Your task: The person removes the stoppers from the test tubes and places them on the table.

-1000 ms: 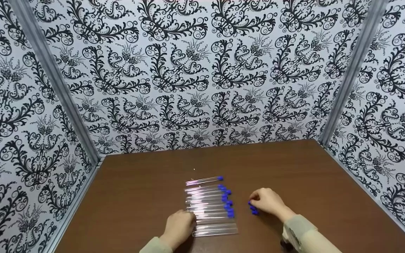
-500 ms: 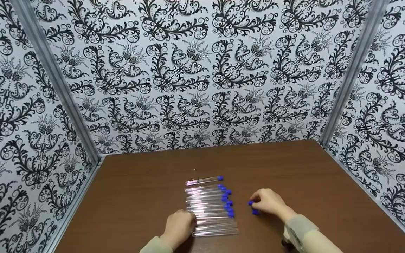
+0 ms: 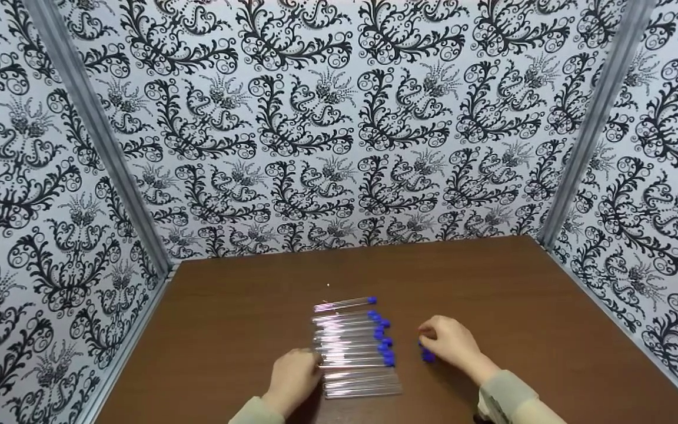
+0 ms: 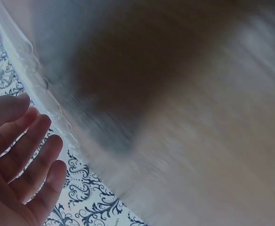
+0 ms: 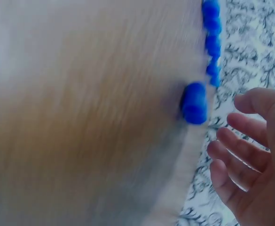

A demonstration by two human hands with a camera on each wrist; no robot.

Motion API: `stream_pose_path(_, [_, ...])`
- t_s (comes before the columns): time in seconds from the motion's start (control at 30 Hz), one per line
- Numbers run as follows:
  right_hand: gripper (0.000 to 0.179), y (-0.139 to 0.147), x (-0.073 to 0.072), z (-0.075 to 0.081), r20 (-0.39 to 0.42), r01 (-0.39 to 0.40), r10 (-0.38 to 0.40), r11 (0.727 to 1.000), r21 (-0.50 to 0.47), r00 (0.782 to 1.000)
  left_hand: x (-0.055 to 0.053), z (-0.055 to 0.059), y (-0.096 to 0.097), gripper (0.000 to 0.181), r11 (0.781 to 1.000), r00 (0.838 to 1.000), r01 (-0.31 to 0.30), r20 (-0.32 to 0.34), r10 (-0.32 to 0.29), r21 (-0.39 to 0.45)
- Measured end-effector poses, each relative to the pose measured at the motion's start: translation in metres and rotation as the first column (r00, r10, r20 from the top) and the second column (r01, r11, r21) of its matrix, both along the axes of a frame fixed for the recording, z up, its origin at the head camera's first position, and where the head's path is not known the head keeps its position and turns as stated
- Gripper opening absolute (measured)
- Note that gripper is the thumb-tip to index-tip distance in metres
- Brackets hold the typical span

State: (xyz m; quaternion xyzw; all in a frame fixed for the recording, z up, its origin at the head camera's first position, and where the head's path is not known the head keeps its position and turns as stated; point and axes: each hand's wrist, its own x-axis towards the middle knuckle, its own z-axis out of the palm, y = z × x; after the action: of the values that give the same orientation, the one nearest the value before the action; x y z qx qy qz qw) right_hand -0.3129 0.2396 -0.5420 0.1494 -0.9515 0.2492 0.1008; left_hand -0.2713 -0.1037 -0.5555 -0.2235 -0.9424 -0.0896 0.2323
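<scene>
My left hand (image 3: 293, 377) lies by the left, rounded ends of several clear test tubes (image 3: 362, 386) without caps. In the left wrist view its fingers (image 4: 36, 160) are loosely bent and hold nothing, with the clear tube ends (image 4: 43, 82) just beyond them. My right hand (image 3: 451, 341) hovers over loose blue caps (image 3: 428, 355), hiding part of them. In the right wrist view, thumb and fingers (image 5: 240, 146) are apart and relaxed beside a blue cap (image 5: 194, 103). Several capped test tubes (image 3: 345, 331) lie in a row between the hands, blue ends to the right.
One capped tube (image 3: 345, 305) lies a little apart at the far end of the row. The brown table (image 3: 227, 306) is bordered by patterned walls (image 3: 315, 147) with grey corner posts (image 3: 103, 147). A tiny white speck (image 3: 328, 285) lies beyond the tubes.
My left hand has drawn slightly left, away from the tubes. My right hand stays by the loose caps and now covers more of them. The head view has shifted slightly.
</scene>
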Motion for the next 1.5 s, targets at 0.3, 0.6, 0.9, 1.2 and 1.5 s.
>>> stream_pose_path(0.3, [0.017, -0.025, 0.022, 0.004, -0.056, -0.147, 0.149, 0.988, 0.036, 0.987, 0.002, -0.001, -0.003, 0.016, 0.998, 0.998, -0.054, -0.012, 0.054, 0.037])
stream_pose_path(0.6, [0.019, -0.048, 0.031, -0.005, 0.031, -0.183, 0.185, 0.982, -0.041, 0.982, 0.005, 0.0, 0.001, 0.013, 0.995, 0.996, -0.093, 0.014, 0.092, 0.026])
stream_pose_path(0.9, [0.024, -0.057, 0.034, -0.011, 0.034, -0.162, 0.163, 0.986, -0.027, 0.986, 0.009, -0.002, 0.004, 0.011, 0.996, 0.996, -0.093, 0.017, 0.093, 0.017])
stream_pose_path(1.2, [0.026, -0.059, 0.035, -0.011, 0.042, -0.161, 0.163, 0.986, -0.039, 0.986, 0.008, -0.006, 0.006, 0.015, 0.995, 0.995, -0.087, 0.046, 0.085, 0.042])
stream_pose_path(1.5, [0.031, -0.061, 0.037, -0.012, 0.021, -0.118, 0.118, 0.993, -0.019, 0.993, 0.01, -0.007, 0.007, 0.01, 0.992, 0.998, -0.059, 0.029, 0.056, 0.109])
